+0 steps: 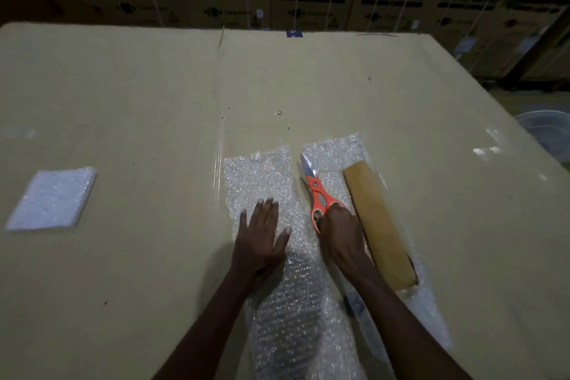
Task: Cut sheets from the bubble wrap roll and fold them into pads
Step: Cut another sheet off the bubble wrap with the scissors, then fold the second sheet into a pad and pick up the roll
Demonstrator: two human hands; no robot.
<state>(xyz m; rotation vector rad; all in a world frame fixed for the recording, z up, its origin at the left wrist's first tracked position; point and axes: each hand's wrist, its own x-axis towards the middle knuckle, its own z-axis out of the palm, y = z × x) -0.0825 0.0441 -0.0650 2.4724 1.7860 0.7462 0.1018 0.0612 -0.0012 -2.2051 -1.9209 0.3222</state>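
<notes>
Two hands, one pair of scissors, one folded pad

One strip of bubble wrap [262,182] lies flat on the cardboard-covered table [138,95], cut partway from the wrap around the brown cardboard roll [376,225] just beside it. Left hand [262,237] presses the strip with fingers straight and spread. Right hand [339,234] grips the orange scissors [317,194], fingers curled through the handles, blades nearly together. One folded pad [52,197] sits well apart at left.

We press our left hand [262,234] flat on the bubble wrap [259,182]; our right hand [339,231] grips orange scissors [317,194] beside the cardboard core [376,225].
</notes>
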